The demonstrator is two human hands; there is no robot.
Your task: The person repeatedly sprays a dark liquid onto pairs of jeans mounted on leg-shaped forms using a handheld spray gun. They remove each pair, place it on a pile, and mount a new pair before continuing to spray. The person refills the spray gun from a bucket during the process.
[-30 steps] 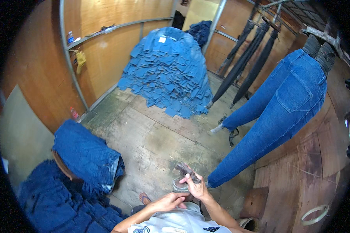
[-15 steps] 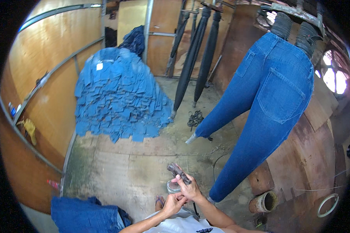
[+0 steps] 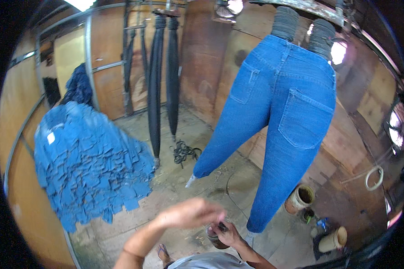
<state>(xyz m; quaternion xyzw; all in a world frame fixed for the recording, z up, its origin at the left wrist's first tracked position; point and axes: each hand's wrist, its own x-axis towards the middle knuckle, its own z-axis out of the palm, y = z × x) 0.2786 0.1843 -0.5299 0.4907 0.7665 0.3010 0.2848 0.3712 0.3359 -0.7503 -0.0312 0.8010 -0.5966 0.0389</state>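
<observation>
My right hand (image 3: 230,235) is low in the middle, closed around a dark spray gun (image 3: 216,240) with a round cup below it. The fingers and cup partly hide the gun. My left hand (image 3: 191,213) is raised just left of and above it, smeared by motion, its fingers near the top of the gun; whether they touch it I cannot tell. Ahead on the right hangs a pair of blue jeans (image 3: 287,103), its back pockets toward me, filled out on a two-legged form. Dark wrapped tops of the form (image 3: 285,24) rise out of the waistband.
A large heap of blue denim pieces (image 3: 94,166) lies at left. Dark, slack leg forms (image 3: 155,89) hang at the back beside a cord tangle (image 3: 182,153). Right of the jeans stand a stained bucket (image 3: 296,201) and a beige container (image 3: 332,241). A pale ring (image 3: 374,178) is farther right.
The view has swung right, and the jeans now sit more to the left. My left hand has left my right wrist and risen toward the top of the spray gun.
</observation>
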